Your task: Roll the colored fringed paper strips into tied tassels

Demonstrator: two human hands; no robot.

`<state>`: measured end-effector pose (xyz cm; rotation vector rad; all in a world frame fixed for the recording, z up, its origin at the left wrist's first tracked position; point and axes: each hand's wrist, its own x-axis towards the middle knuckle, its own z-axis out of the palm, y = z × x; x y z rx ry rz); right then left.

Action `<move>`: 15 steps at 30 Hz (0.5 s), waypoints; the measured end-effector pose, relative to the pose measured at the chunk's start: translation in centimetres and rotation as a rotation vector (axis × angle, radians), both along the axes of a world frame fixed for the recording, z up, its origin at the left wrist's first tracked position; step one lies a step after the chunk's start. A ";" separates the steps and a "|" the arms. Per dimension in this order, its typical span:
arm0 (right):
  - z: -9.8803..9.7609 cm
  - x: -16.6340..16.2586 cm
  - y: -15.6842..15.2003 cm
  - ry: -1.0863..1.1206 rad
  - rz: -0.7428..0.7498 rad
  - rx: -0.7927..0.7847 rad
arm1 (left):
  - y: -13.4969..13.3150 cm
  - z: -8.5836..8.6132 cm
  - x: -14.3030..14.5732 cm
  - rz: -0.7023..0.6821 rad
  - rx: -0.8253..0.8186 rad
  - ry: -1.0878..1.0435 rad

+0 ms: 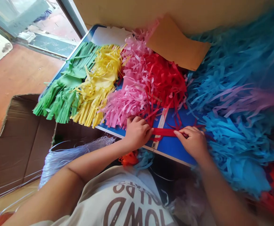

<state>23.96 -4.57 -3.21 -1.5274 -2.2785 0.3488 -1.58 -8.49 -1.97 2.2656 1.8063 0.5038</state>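
A narrow red tissue paper strip [164, 132] stretches between my two hands, low over the blue table [181, 149]. My left hand [137, 131] has its fingers curled round the strip's left part, near the pink fringe. Thumb and fingers of my right hand [192, 139] pinch the right part. Just beyond the strip lies a heap of red fringed tissue paper [166, 81], with a few loose red strands trailing toward my hands. Left of it sits pink fringed tissue paper [129, 100].
Yellow fringe [101, 81] and green fringe [64, 91] lie at the table's left. Large blue fringe piles [235, 147] crowd the right. A brown cardboard piece [176, 44] rests behind the red heap. Below left are a cardboard box [26, 138] and a white twine bundle [64, 160].
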 end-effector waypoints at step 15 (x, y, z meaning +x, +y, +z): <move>1.8 -0.2 -0.3 -0.237 0.024 0.371 | 0.5 -0.2 -0.3 -0.155 0.293 0.118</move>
